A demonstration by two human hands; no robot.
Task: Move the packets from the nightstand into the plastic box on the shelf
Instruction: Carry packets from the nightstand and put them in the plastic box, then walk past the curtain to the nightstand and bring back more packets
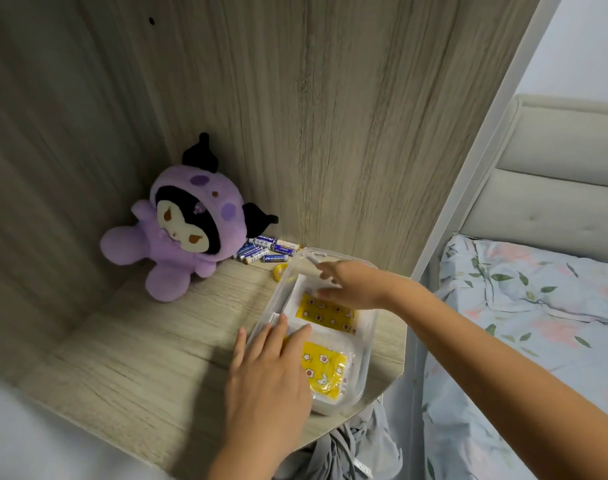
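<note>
Sitting at the wooden shelf's (129,358) lower-right edge, clear plastic box (366,348) holds yellow patterned packets (325,370); left hand (268,379) flat, grip spread on them; right hand (351,284) grip spread, touching far packet.

We observed both bare forearms extended forward and downward from the lower edge of the frame. The left hand (268,372) lay palm down with its back toward the camera, its fingers (278,332) straight and held close together, pointing away from the body, the thumb spread out to the left. The right forearm entered from the lower right corner and ran diagonally up and to the left. The right hand (351,284) was likewise palm down, wrist nearly level, fingers extended and slightly spread; their tips were blurred. We noted neither hand curled around anything.
</note>
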